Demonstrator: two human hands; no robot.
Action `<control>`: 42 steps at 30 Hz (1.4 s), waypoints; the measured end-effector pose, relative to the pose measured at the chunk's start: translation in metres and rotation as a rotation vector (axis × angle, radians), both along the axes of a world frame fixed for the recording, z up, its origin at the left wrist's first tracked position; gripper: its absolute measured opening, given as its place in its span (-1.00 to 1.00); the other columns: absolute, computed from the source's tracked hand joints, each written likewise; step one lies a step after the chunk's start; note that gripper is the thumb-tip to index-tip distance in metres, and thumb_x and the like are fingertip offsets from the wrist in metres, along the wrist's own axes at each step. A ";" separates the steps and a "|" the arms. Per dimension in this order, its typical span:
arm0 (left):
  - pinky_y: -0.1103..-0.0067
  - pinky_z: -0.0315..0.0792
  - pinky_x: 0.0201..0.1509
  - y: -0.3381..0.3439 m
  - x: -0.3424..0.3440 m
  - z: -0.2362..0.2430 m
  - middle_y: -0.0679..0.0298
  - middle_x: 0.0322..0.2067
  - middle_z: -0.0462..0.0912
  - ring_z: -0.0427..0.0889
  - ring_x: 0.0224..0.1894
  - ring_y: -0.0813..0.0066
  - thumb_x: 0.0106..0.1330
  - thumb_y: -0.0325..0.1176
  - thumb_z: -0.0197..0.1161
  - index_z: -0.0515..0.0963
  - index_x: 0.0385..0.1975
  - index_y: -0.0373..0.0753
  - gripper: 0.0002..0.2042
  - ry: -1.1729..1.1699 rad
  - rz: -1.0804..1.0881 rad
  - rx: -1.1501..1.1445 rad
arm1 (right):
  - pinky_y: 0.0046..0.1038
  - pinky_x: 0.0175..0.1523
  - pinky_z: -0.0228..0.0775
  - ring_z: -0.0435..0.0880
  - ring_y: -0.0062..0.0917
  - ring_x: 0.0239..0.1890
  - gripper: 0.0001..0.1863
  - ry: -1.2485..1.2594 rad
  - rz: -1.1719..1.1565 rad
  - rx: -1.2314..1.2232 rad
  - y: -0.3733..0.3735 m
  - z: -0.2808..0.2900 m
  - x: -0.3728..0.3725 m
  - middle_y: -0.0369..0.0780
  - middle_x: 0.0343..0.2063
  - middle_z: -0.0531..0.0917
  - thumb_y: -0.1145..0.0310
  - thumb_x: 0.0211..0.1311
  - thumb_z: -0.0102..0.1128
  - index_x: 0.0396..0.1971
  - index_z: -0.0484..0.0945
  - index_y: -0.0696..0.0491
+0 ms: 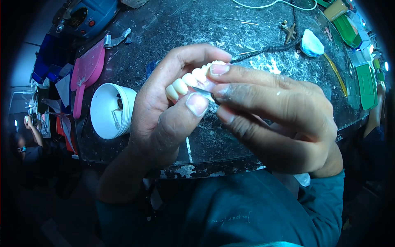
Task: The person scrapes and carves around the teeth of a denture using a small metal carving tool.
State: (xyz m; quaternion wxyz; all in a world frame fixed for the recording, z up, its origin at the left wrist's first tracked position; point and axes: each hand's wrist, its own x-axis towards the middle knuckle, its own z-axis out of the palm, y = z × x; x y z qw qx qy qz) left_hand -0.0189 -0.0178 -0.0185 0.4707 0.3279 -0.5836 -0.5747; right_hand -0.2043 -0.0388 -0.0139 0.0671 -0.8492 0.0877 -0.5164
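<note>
A row of cream-coloured false teeth (pixel 180 85) on a pinkish base is held over the dark bench. My left hand (pixel 166 119) grips it, with the thumb in front and the curled fingers behind. From the right, my right hand (pixel 279 111) pinches a small tool with a thin metal blade (pixel 200 91). The blade lies along the pinkish base, just under the teeth and close to my left thumb. One right fingertip rests at the far end of the row. The tool's handle is mostly hidden in my right hand.
Left of my hands stands a white tub (pixel 127 119) with small tools inside, beside a pink scoop-shaped tray (pixel 88 66). A blue machine (pixel 92 18) sits at the back left. Far right are a black coiled cord (pixel 282 47), a white-blue lump (pixel 311 43), a yellow strip (pixel 336 76) and green bins (pixel 366 87).
</note>
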 end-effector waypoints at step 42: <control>0.43 0.23 0.20 0.001 -0.003 0.003 0.04 -0.03 0.39 0.41 0.05 0.36 0.01 -0.07 0.05 0.22 0.17 -0.43 -0.27 0.079 0.086 0.024 | -0.26 -0.10 0.63 0.70 -0.21 -0.15 -0.70 -0.012 0.009 0.098 -0.003 0.000 -0.002 -0.08 -0.28 0.65 0.57 -0.12 0.42 -0.31 0.55 0.15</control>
